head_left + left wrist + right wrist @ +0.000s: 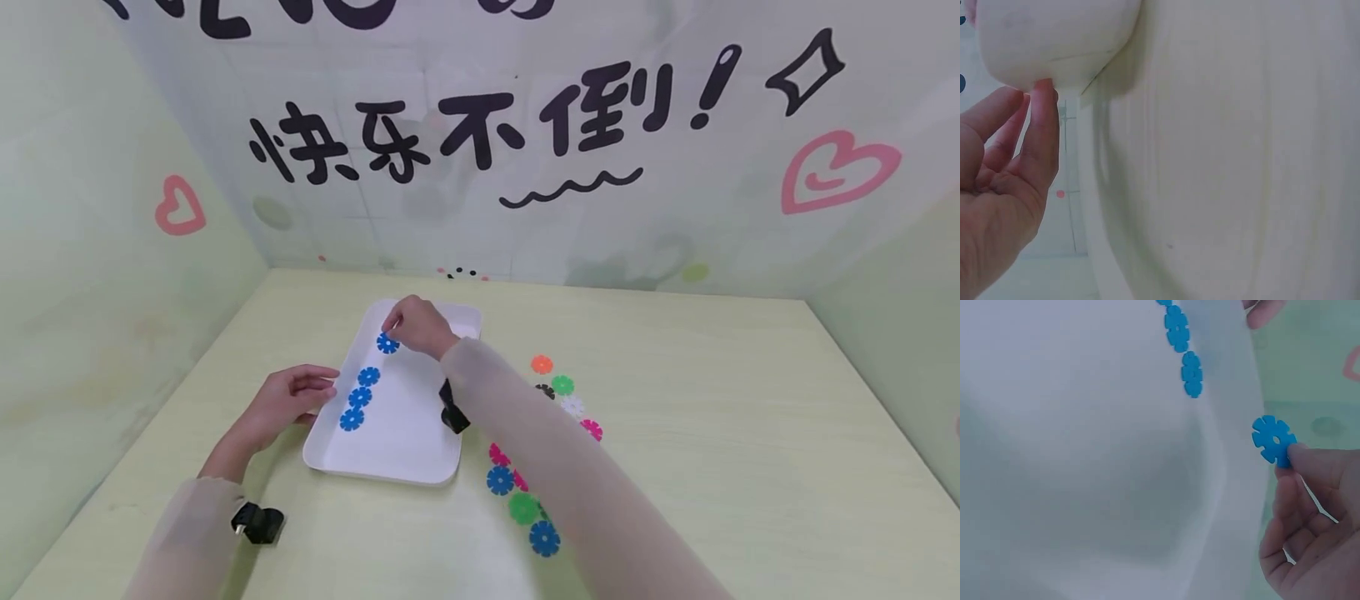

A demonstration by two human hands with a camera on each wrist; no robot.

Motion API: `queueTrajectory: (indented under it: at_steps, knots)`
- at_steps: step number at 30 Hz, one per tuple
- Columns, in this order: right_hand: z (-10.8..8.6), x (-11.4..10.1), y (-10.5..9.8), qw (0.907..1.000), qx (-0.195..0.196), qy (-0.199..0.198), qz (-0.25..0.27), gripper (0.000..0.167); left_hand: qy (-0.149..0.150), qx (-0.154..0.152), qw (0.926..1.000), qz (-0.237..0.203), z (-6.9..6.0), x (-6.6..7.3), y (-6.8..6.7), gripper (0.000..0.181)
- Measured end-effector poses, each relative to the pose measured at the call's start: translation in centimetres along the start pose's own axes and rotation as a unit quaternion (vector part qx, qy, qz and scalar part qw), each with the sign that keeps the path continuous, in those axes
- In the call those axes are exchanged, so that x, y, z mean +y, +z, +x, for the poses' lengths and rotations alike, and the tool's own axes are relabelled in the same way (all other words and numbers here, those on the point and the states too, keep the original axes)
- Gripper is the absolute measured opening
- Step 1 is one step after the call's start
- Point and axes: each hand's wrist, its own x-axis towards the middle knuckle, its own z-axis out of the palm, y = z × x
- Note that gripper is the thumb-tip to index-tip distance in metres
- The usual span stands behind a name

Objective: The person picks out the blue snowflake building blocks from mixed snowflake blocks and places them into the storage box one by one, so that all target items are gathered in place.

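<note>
At the left, the left hand holds nothing; its fingers lie loosely bent, with fingertips touching the left rim of the white tray on the tabletop. A push from those fingers could slide the tray and shift what lies in it.

Inside, along the tray's left side, 3 blue discs lie in a slanting row, close together; whether their notches interlock, I cannot tell. Farther back, past a gap, the right hand pinches 1 more blue disc by its edge between thumb and fingertips. That grip is small — a slip could drop the disc askew or, if it falls too far left, onto the rim.

To the right, the right sleeve crosses over a scatter of loose discs, from the orange disc at the far end to the near blue disc — a low forearm could brush some away.
</note>
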Motion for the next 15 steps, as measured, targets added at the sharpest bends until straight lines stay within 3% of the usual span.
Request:
queueTrajectory:
  at_steps: [6,15]
  knots:
    - [1.4,1.0,2.3,0.9974,0.038,0.057,0.025,0.008,0.008,-0.003,0.9999,-0.006,-0.1,-0.2,0.0,0.050]
    - [2.0,2.2,4.1,0.9912,0.073,0.082,0.074,0.009,0.012,-0.001,0.9999,-0.008,0.1,-0.4,-0.1,0.052]
